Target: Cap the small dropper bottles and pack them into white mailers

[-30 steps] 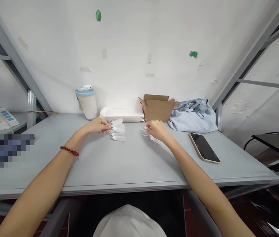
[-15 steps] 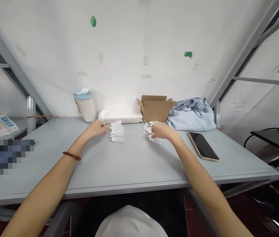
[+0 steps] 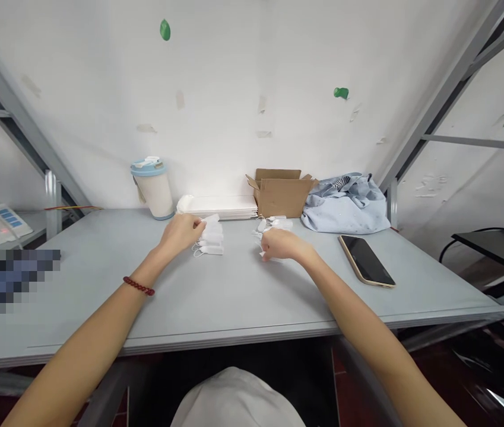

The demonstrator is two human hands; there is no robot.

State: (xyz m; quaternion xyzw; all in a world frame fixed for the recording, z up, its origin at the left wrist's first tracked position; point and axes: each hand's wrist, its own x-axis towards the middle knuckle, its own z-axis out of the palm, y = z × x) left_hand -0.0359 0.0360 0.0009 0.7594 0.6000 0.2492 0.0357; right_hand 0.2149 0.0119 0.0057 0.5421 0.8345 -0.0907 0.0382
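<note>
My left hand (image 3: 183, 231) is closed, thumb and fingers pinched at the left end of the upper tags in a column of small white tags (image 3: 211, 250) with thin string loops. Its fingertips cover those loops, so the exact hold is hidden. My right hand (image 3: 282, 244) is closed too, curled over the near end of a second group of white tags (image 3: 282, 223). A bit of white tag shows at its fingertips; the rest lies hidden under the palm.
Behind the tags lie a stack of flat white pieces (image 3: 220, 206) and an open cardboard box (image 3: 284, 198). A lidded cup (image 3: 156, 190) stands at back left. Light blue cloth (image 3: 345, 207) and a phone (image 3: 367, 261) are on the right of the grey table (image 3: 234, 296).
My right hand has moved slightly left and nearer to me, uncovering tags at the back of its group. My left hand has shifted right, onto the upper tags. The view has tilted slightly.
</note>
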